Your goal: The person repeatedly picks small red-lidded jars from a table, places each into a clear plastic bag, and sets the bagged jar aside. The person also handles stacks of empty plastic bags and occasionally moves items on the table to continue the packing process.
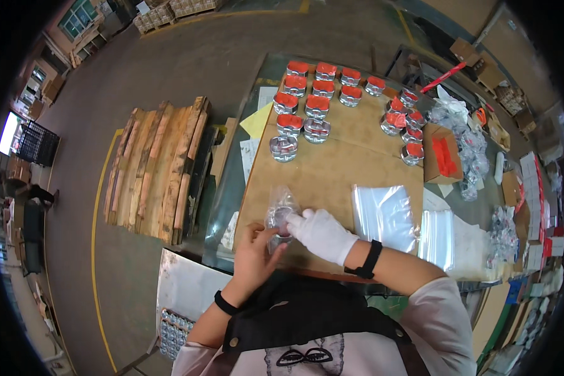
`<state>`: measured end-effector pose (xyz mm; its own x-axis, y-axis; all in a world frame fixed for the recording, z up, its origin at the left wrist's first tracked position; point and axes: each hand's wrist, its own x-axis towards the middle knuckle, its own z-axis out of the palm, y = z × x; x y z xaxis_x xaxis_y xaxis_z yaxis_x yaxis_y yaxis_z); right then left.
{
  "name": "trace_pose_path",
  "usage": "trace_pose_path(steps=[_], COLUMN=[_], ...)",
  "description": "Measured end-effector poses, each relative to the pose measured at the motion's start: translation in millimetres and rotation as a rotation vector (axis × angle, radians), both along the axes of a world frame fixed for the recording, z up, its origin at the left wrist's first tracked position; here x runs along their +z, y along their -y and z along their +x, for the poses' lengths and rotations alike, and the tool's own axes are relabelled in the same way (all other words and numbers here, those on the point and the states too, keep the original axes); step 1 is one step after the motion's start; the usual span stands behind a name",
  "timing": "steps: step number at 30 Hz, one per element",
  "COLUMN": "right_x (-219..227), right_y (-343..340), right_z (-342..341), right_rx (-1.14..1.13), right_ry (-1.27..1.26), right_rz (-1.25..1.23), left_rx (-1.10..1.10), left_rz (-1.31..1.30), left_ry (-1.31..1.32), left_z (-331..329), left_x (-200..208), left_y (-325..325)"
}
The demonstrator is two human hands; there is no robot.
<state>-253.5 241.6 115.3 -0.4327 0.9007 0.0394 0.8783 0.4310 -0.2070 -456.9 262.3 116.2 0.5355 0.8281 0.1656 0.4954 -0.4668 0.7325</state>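
Near the table's front edge, a metal piston (282,215) is inside a clear plastic bag (281,195). My left hand (252,252) is bare, its thumb and fingers closed on the bag's left and near side. From the right, my right hand (323,235) in a white glove grips the piston, fingertips against its right side; the bag's mouth is hard to make out. Farther off, several pistons with red tops (320,106) stand in rows. Two plain silver ones, a left piston (284,149) and a right piston (317,130), stand at the near end.
To the right of my gloved hand lies a stack of clear bags (385,216), with more bags (437,238) beyond. More red-topped pistons (393,123) stand by a cardboard box (442,153) and bagged parts (473,150). Left of the table is a wooden pallet stack (153,169).
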Motion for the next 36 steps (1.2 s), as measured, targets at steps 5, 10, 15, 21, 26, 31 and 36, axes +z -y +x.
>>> trace_pose_path(steps=[5, 10, 15, 21, 26, 31, 36], right_x=[-22.7, -47.6, 14.0, -23.1, -120.8, -89.3, -14.4], right_y=[-37.4, -43.2, 85.1, 318.7, 471.4, 434.5, 246.7], right_z=[-4.1, -12.6, 94.5, 328.5, 500.3, 506.9, 307.0], right_rx=[0.036, -0.083, -0.518, -1.501, -2.053, -1.775, -0.905], right_ry=[-0.012, -0.416, -1.334, -0.890, -0.229, 0.402, -1.258], right_rz=[0.076, -0.023, -0.445, 0.123, 0.018, 0.437, 0.008], left_rx=[0.077, 0.278, 0.264, -0.216, -0.343, -0.140, -0.189], left_rz=[0.078, -0.330, -0.462, -0.365, -0.034, -0.072, -0.228], left_ry=[-0.080, 0.343, 0.870, 0.198, -0.148, -0.377, -0.033], left_z=[14.0, -4.2, 79.3, 199.5, 299.3, 314.0, 293.3], left_x=[-44.1, -56.6, 0.0, -14.5, -52.6, -66.6, -33.3], left_y=[-2.9, -16.8, -6.3, 63.2, 95.0, 86.8, 94.4])
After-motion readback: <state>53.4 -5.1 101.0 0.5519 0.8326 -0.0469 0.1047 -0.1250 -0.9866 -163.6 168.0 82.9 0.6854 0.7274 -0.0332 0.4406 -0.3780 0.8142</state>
